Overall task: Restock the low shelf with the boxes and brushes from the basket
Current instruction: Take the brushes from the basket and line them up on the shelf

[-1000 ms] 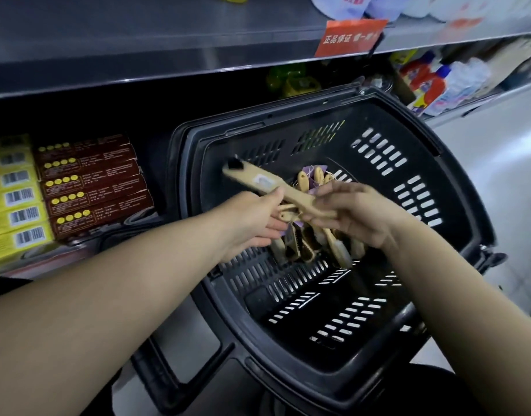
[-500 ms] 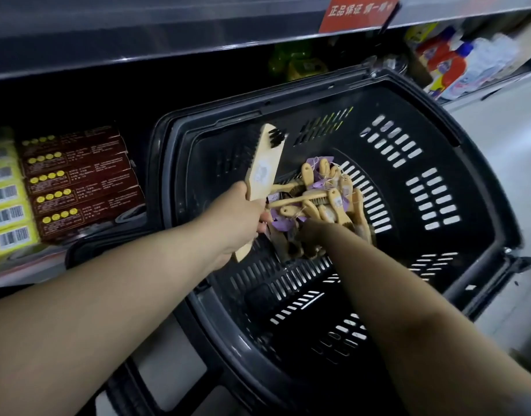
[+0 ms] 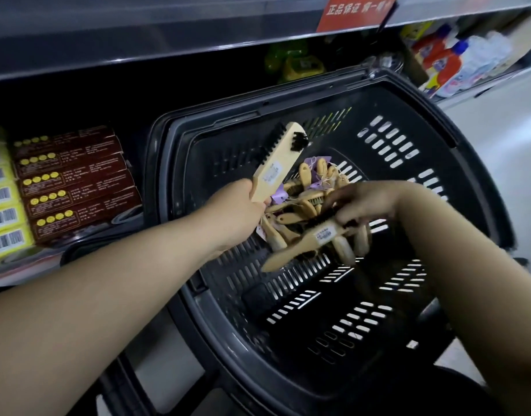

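Note:
A black slotted plastic basket (image 3: 456, 139) tilts toward me in front of the low shelf (image 3: 24, 265). My left hand (image 3: 240, 205) grips the handle of a wooden brush (image 3: 69, 163) with black bristles, held upright over the basket's left side. My right hand (image 3: 363, 202) holds a second wooden brush (image 3: 306, 244) by its bristle end, handle pointing down-left. Beneath both lies a heap of several wooden brushes (image 3: 312, 187) with purple tags. Stacked dark red boxes (image 3: 75, 181) and yellow boxes (image 3: 3, 217) sit on the shelf at left.
A grey metal shelf (image 3: 168, 34) runs overhead with a red price sign (image 3: 357, 10). Green items (image 3: 291, 61) and red-and-white bottles (image 3: 447, 61) stand at the back right. The basket's black handle (image 3: 114, 382) lies at the lower left, over pale floor (image 3: 498, 121).
My right hand has lifted a second brush out of the heap. The left hand's brush stays upright, tipping slightly to the right.

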A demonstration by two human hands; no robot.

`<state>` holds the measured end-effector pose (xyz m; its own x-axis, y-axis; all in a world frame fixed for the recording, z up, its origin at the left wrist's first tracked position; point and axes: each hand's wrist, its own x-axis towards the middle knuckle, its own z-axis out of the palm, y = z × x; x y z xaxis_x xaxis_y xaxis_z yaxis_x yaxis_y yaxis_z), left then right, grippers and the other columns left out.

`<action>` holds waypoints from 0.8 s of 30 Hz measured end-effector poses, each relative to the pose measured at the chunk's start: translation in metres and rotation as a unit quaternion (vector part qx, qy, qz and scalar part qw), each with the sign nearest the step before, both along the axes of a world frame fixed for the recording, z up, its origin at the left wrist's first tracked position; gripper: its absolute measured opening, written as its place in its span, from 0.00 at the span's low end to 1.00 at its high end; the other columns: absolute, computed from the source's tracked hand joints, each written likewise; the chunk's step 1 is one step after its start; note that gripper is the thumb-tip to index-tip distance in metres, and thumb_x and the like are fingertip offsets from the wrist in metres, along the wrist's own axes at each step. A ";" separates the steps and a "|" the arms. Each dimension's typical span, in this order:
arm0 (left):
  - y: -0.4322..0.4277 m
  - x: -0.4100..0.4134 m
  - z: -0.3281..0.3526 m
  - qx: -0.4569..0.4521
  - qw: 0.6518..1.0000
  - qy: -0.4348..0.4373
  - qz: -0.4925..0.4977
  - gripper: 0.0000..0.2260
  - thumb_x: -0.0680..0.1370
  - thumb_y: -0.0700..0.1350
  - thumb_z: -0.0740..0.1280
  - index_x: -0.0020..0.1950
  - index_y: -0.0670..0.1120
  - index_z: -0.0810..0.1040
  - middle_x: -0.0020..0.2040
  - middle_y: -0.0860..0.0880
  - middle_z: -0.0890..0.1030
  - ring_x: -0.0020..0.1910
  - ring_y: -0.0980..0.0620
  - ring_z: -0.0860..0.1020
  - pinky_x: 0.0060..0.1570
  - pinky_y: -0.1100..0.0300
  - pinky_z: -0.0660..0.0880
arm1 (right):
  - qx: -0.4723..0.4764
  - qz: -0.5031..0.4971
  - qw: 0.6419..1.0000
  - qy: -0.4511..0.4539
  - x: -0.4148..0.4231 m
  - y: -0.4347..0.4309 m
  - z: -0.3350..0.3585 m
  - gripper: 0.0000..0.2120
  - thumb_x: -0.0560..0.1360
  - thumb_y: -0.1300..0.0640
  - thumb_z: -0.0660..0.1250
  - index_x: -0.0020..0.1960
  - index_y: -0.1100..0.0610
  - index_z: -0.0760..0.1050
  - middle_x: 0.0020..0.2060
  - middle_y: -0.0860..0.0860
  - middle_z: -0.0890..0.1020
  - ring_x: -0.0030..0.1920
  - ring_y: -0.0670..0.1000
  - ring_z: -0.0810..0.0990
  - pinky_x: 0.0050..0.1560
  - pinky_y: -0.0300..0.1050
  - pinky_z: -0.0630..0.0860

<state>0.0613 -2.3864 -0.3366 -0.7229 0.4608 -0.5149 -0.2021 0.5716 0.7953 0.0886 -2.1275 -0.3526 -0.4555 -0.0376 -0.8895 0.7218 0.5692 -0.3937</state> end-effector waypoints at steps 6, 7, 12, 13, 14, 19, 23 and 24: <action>0.002 0.009 0.005 0.057 0.991 -0.087 -0.085 0.11 0.81 0.43 0.59 0.62 0.49 0.72 0.52 0.51 0.81 0.46 0.55 0.80 0.40 0.63 0.74 | -0.143 -0.089 0.976 0.137 0.010 -0.012 0.048 0.10 0.76 0.69 0.59 0.55 0.66 0.74 0.40 0.52 0.83 0.44 0.49 0.83 0.41 0.38 0.81; 0.002 0.010 0.007 0.070 0.988 -0.106 -0.090 0.11 0.81 0.45 0.58 0.63 0.50 0.71 0.51 0.51 0.82 0.47 0.53 0.81 0.45 0.61 0.76 | -0.155 -0.114 0.969 0.153 0.008 -0.017 0.048 0.09 0.77 0.70 0.58 0.52 0.65 0.75 0.40 0.53 0.83 0.42 0.48 0.83 0.38 0.36 0.81; -0.002 0.011 0.009 0.107 0.982 -0.143 -0.061 0.10 0.81 0.48 0.59 0.62 0.51 0.69 0.46 0.48 0.83 0.39 0.55 0.83 0.40 0.61 0.80 | -0.160 -0.185 0.947 0.208 -0.006 -0.035 0.034 0.08 0.78 0.63 0.58 0.47 0.62 0.75 0.38 0.54 0.83 0.39 0.48 0.82 0.33 0.35 0.79; -0.002 0.011 0.008 0.101 0.985 -0.129 -0.054 0.11 0.80 0.46 0.62 0.61 0.51 0.69 0.46 0.49 0.83 0.38 0.56 0.82 0.38 0.62 0.80 | -0.187 -0.204 0.935 0.220 -0.008 -0.035 0.030 0.08 0.78 0.59 0.59 0.48 0.62 0.75 0.40 0.54 0.84 0.41 0.49 0.82 0.36 0.36 0.79; -0.003 0.010 0.006 0.095 0.988 -0.116 -0.043 0.13 0.78 0.43 0.65 0.61 0.51 0.69 0.46 0.50 0.82 0.38 0.57 0.82 0.37 0.63 0.80 | -0.217 -0.232 0.920 0.232 -0.010 -0.034 0.026 0.12 0.78 0.53 0.61 0.51 0.62 0.75 0.43 0.55 0.83 0.45 0.51 0.83 0.40 0.38 0.80; -0.002 0.006 -0.001 0.060 0.993 -0.101 0.032 0.13 0.72 0.38 0.71 0.53 0.49 0.74 0.47 0.46 0.82 0.46 0.47 0.82 0.52 0.46 0.78 | 0.093 -0.182 0.954 0.219 -0.020 -0.022 -0.041 0.21 0.78 0.42 0.58 0.60 0.58 0.73 0.61 0.60 0.76 0.58 0.57 0.78 0.59 0.53 0.76; -0.002 0.004 -0.003 0.068 0.990 -0.114 0.054 0.07 0.71 0.40 0.72 0.48 0.48 0.78 0.38 0.48 0.83 0.38 0.51 0.82 0.50 0.47 0.80 | 0.305 0.089 0.942 0.103 -0.003 -0.022 -0.104 0.27 0.77 0.51 0.62 0.73 0.55 0.59 0.71 0.58 0.63 0.68 0.59 0.66 0.67 0.54 0.65; -0.003 0.004 -0.004 0.074 0.989 -0.119 0.056 0.07 0.71 0.40 0.72 0.47 0.48 0.79 0.38 0.49 0.84 0.38 0.51 0.82 0.50 0.47 0.80 | 0.317 0.090 0.938 0.104 0.000 -0.023 -0.116 0.27 0.77 0.52 0.62 0.73 0.54 0.56 0.72 0.58 0.62 0.68 0.59 0.67 0.66 0.54 0.66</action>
<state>0.0648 -2.3893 -0.3405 -0.6406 0.4671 -0.6094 -0.4485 0.4165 0.7908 0.0883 -2.1503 -0.4682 -0.6589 0.3751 -0.6520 0.5358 0.8425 -0.0568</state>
